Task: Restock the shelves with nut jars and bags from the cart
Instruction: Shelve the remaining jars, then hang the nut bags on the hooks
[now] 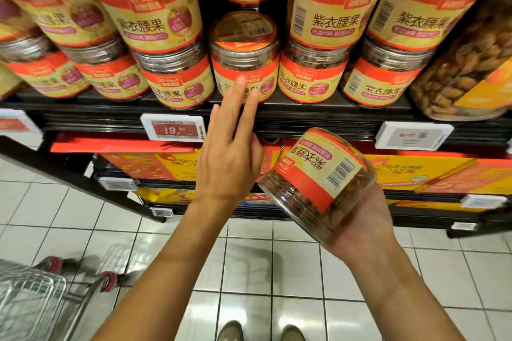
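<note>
Left hand [230, 158], centre frame, is open with fingers straight, its tips at the label of the shelf jar [245, 63], which stands between stacked jars [313, 77]. Right hand [360, 219], lower right of centre, grips a tilted jar [318, 174] below the shelf [304, 116]. Cart [27, 293] sits lower left.

The left arm [166, 266] is being stretched forward and upward, the left hand [230, 155] being held flat with its back to the camera, fingers [237, 97] straight and slightly spread. The right forearm [404, 285] is being held lower, palm turned up, and a tilted jar [318, 174] is being cradled in the right hand [363, 220].
</note>
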